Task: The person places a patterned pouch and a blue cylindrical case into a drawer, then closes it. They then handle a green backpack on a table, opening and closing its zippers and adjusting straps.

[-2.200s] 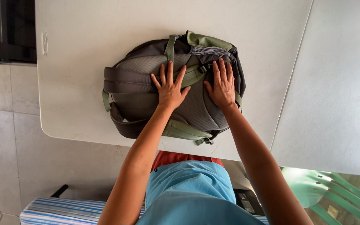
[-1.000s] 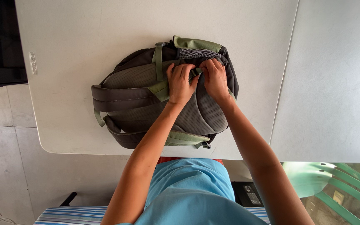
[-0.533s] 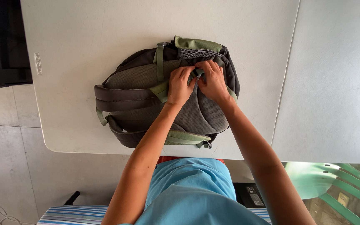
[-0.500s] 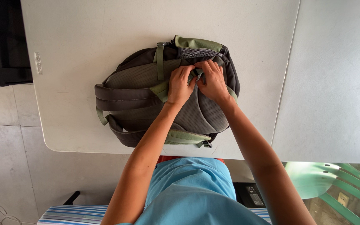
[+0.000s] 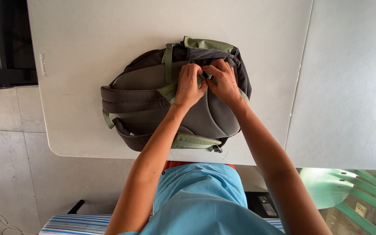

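Both hands have moved from lying flat to meeting at the far end of the backpack [image 5: 153, 82] on the white table [image 5: 88, 43]. The left hand [image 5: 189, 86] and right hand [image 5: 223, 82] pinch a green strap [image 5: 203, 78] between curled fingers.

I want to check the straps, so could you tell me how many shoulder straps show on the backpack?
2: the upper strap and the lower strap, both on the backpack's left side, left of the left hand. Other straps may be hidden.
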